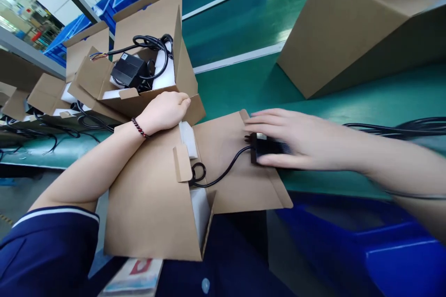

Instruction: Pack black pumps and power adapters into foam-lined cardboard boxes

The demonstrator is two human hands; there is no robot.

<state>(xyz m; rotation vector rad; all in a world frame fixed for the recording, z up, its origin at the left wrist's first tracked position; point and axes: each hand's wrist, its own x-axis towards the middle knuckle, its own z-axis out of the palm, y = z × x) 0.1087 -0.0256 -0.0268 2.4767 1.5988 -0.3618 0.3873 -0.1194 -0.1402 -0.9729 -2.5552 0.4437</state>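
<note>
Right hand (284,139) gripping black power adapter (268,147), above flap of cardboard box (149,209); left hand (163,111) curled at flap edge, hold unclear. Risk: loose grip drops adapter; cable (223,171) snagging could dislodge foam insert (188,139).

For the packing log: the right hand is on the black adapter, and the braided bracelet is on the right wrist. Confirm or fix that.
Wrong on the wrist: the head view shows the braided bracelet on the left wrist, not the right. The right hand is on the black adapter, as stated.
</note>
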